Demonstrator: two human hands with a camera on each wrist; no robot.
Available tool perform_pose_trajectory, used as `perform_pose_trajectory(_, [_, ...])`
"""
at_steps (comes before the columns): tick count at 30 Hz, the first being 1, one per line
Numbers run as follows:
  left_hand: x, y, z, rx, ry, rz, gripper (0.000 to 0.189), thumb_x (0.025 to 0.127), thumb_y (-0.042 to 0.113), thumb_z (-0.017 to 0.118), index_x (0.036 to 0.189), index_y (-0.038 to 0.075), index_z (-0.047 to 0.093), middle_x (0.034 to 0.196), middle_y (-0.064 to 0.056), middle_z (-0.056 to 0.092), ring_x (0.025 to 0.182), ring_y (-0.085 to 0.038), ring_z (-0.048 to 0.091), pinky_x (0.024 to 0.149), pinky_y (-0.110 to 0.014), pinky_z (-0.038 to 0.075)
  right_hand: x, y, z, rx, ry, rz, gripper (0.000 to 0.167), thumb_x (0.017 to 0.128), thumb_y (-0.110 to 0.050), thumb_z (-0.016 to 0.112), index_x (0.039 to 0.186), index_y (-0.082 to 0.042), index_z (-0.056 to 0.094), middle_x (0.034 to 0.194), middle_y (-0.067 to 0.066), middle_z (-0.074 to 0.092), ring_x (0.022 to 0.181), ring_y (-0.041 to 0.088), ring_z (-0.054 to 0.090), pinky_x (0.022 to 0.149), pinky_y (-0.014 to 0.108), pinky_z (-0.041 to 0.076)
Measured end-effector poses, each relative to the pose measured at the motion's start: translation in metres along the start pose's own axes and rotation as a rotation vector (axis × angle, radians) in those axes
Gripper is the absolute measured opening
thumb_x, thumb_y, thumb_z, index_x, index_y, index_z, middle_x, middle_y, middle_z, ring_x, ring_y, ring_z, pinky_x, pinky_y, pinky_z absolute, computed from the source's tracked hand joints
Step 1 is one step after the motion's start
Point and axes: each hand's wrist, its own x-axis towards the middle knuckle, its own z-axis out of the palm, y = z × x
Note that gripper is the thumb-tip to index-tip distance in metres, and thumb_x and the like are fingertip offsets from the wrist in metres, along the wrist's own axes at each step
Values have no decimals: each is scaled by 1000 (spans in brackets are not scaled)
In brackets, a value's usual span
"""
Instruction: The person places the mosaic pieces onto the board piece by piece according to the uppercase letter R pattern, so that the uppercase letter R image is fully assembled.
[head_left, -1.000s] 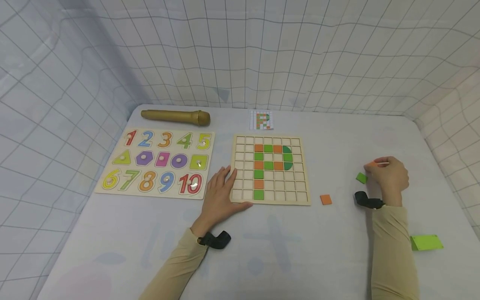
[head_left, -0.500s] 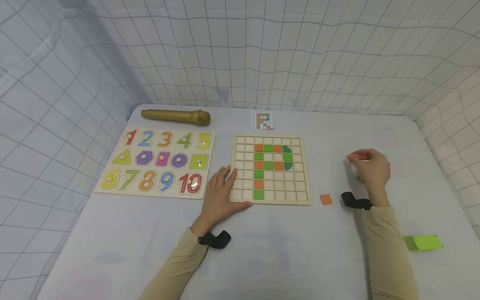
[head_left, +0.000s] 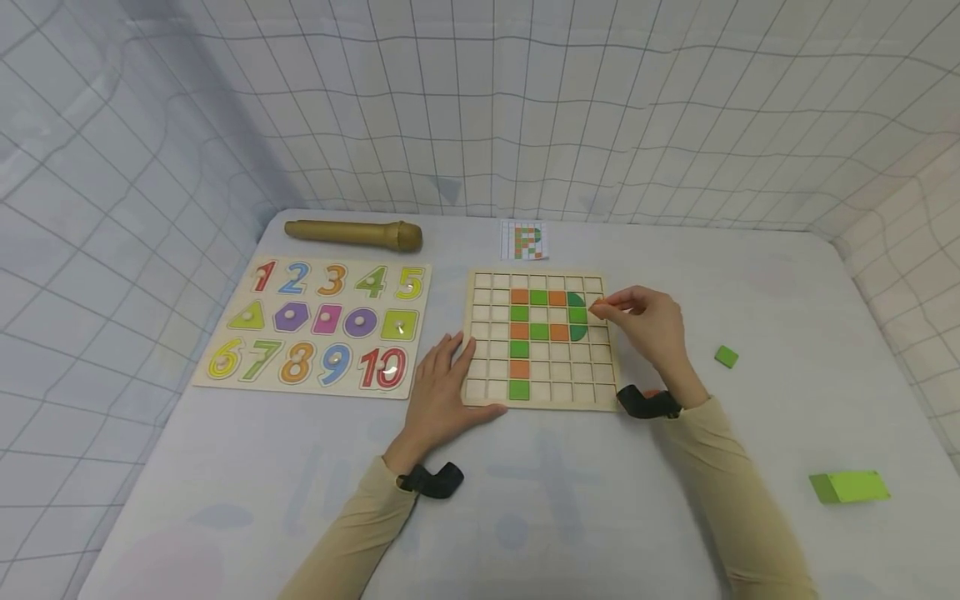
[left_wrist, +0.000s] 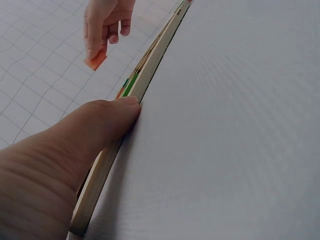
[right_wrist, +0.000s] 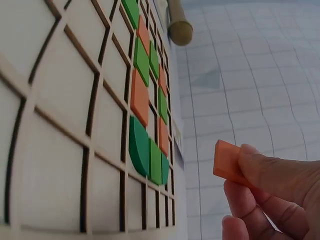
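A wooden grid board (head_left: 551,406) lies mid-table, with green and orange tiles set in its cells in a P-like shape. Two dark green curved tiles (right_wrist: 139,147) sit at the right of that shape. My left hand (head_left: 441,393) rests at the board's lower left corner, fingers spread and the thumb against the front edge. Between thumb and fingertips my right hand (head_left: 651,329) pinches an orange square tile (right_wrist: 227,161), held above the board's right side. In the left wrist view this tile (left_wrist: 95,61) hangs apart from the board.
A green tile (head_left: 726,357) lies on the right; another orange one is mostly hidden under the right wrist. A small pattern card (head_left: 524,241) lies behind the board. Left are a number puzzle (head_left: 311,327) and a gold microphone (head_left: 352,234). A folded green paper (head_left: 851,487) stands front right.
My right hand has moved left from the table's right side to the board, carrying the orange tile. The green tile there is uncovered. My left hand has stayed in place.
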Motion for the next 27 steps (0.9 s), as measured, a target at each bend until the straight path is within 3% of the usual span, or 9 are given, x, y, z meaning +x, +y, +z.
perform_pose_trajectory(7, [0,0,1,9,3,-1,105,67,60,75,147,5,34,151,-13,26,140,-28,14,109,-48,15,-4,-23,23,-47,-165,-108,18,86,-22,72,93,-6,74,78,5,67,66,19,53,47,27,35])
perform_pose_trajectory(19, [0,1,1,20,-3,-1,105,68,61,74,147,5,34,151,-13,26,140,-28,13,110,-47,14,-11,-34,43,-80,-323,-120,14,85,-21,73,92,-10,76,87,1,68,70,17,54,60,31,42])
perform_pose_trajectory(27, [0,1,0,2,12,3,105,67,59,75,147,4,34,151,-14,27,140,-28,14,110,-47,14,-12,-38,46,-105,-394,-109,12,86,-21,71,91,-11,76,82,-2,67,74,17,57,65,34,43])
